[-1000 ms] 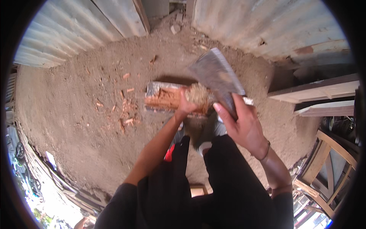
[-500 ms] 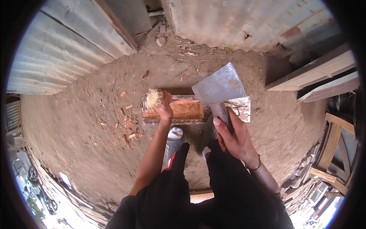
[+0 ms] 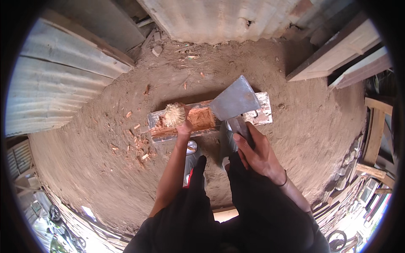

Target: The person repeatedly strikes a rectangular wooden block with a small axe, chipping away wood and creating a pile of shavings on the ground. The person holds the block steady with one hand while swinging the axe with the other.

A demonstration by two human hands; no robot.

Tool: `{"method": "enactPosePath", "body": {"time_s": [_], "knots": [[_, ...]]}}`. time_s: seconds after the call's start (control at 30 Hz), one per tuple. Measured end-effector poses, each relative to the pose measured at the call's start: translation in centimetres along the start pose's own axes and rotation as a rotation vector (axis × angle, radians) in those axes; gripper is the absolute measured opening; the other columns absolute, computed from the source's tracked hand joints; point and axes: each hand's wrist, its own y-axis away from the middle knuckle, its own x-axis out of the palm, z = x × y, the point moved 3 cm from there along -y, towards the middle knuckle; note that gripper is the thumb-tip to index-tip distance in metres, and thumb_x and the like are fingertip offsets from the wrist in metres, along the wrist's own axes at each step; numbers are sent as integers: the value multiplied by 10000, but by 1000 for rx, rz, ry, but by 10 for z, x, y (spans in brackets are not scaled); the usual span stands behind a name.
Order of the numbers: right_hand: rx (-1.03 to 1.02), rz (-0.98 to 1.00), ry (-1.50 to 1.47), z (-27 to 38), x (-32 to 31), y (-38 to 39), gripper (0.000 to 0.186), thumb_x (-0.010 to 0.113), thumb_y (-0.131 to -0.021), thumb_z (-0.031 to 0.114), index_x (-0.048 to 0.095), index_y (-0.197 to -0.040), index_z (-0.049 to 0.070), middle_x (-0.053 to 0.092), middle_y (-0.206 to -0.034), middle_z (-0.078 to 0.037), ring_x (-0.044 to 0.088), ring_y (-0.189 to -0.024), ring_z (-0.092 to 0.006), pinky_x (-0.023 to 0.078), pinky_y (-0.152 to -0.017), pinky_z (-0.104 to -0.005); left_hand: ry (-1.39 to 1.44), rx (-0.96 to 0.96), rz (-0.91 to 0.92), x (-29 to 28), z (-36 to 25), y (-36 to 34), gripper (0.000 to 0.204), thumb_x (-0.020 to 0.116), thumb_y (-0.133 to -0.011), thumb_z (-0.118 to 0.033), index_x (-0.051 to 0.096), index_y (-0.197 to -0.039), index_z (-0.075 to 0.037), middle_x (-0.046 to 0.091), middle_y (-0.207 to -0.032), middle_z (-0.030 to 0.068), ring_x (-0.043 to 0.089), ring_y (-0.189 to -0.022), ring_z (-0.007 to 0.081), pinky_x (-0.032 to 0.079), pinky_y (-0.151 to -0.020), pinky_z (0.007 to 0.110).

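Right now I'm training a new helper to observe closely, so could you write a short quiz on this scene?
1. Which hand holds the broad-bladed metal tool?
2. True or false: the left hand grips a frayed straw-coloured bundle.
3. On which side of the hollowed wooden block is the main scatter of wood chips: A, person's left; B, person's right?

Key: 1. The right hand. 2. True. 3. A.
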Motion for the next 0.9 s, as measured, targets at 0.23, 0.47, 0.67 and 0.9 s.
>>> {"method": "enactPosePath", "body": {"time_s": [0.23, 0.47, 0.67, 0.9], "knots": [[-160, -87, 110, -11, -13, 1, 463, 633, -1061, 341, 517, -1273, -53, 645, -725, -242, 704, -645, -410, 517, -570, -455, -668, 520, 92, 28, -76, -21, 217, 584, -918, 36, 734, -1073, 14, 712, -1008, 132, 657, -909, 293, 519, -816, 423], [-569, -193, 230, 44, -5, -8, 463, 661, -1048, 297, 505, -1335, -31, 684, -771, -222, 718, -662, -420, 560, -613, -449, -414, 85, 110, 13, -5, -3, 273, 657, -885, -82, 781, -1126, -110, 710, -1176, 153, 604, -1181, 418, 420, -1051, 568], [-736, -94, 631, 24, 12, -52, 448, 664, -1045, 242, 515, -1374, -23, 720, -853, -250, 741, -735, -410, 579, -654, -479, 184, -298, 154, 31, 42, 12, 358, 684, -880, -112, 675, -1234, -58, 669, -1269, 167, 598, -1226, 383, 413, -1111, 550], [-632, -110, 537, 46, 10, -27, 519, 694, -1025, 264, 523, -1402, -48, 734, -879, -225, 719, -748, -423, 572, -678, -497, 166, -70, 172, 62, -22, 17, 599, 863, -716, -297, 654, -1199, -11, 711, -1175, 173, 669, -1144, 328, 489, -1020, 483]]}}
